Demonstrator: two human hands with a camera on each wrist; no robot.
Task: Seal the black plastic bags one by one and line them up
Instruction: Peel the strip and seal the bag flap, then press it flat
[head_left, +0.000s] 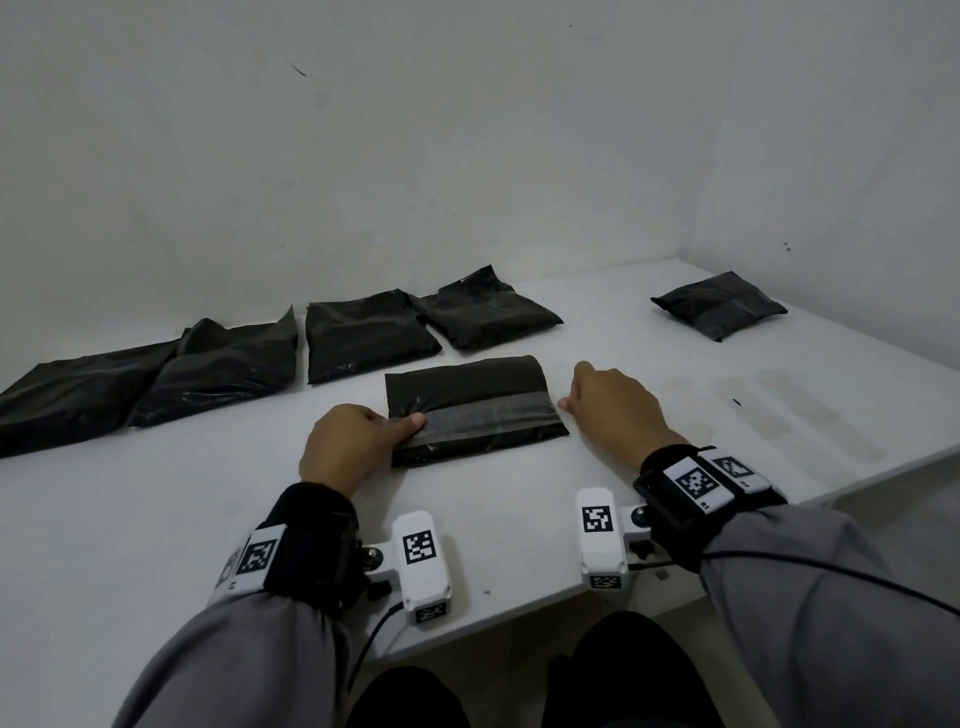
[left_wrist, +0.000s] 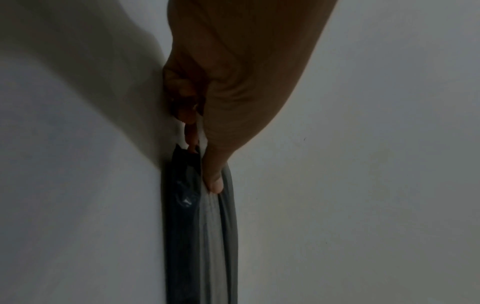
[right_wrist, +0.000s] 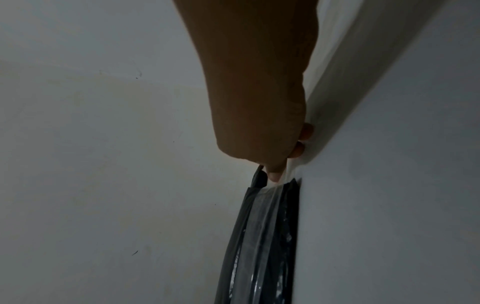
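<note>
- Left hand (head_left: 347, 448): fingers curled, thumb laid flat on top of the left end of the flat black plastic bag with a grey adhesive strip (head_left: 475, 408). The left wrist view shows the thumb above and a fingertip below the bag's edge, so the hand pinches it.
- Right hand (head_left: 615, 408): fingers curled inward, knuckles up, at the right end of the same bag. In the right wrist view the thumb tip meets the bag's corner beside a thin clear film; whether the hand grips that film or only touches the bag cannot be told.
- The held bag lies flat on the white table (head_left: 519, 525), directly ahead of the person between both hands. Its long axis runs left to right, and the grey strip runs along that axis across the near half.
- Four further black plastic bags (head_left: 363, 335) lie in a rough row behind it towards the left, some edges overlapping.
- One separate black bag (head_left: 719, 305) lies far right, well apart from the row.
- Both wrists carry black straps with white marker blocks.
</note>
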